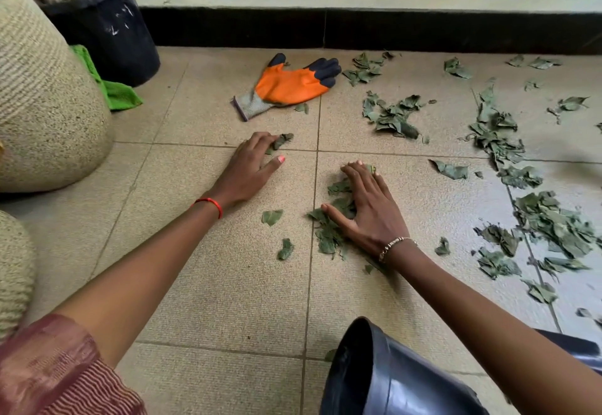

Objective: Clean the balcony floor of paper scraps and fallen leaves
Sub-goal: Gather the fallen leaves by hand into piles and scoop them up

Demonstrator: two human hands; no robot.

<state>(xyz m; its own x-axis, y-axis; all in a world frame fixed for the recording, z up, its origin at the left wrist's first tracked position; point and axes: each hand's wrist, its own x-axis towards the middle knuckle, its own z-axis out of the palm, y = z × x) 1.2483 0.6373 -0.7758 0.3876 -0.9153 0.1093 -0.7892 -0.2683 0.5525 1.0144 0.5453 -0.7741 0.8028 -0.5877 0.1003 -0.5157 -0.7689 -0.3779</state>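
- Head view, nearest: a black bin (391, 379) lies on its side at the bottom edge with its mouth turned towards the hands. The right forearm and the frame edge hide its far side, and its contents cannot be seen.
- Right hand (368, 209): it lies flat with fingers extended and together and thumb spread, pressing on a small heap of leaves (329, 235) on the floor tiles (228, 284).
- Left hand (250, 167): its fingers are extended with the tips bent onto a single leaf (281, 141) and the thumb out to the side. Whether the leaf is pinched cannot be told.
- Step in hand, as judged: raking leaves together by hand. The next move calls for drawing both hands inward, scooping the heap, and carrying it to the bin.
- Farther right: scattered leaves (553, 225) remain ungathered and well apart from the heap.
- Far: an orange glove (293, 84) lies unworn near a green cloth (114, 92) and a dark bucket (107, 23).
- No paper scraps can be made out.
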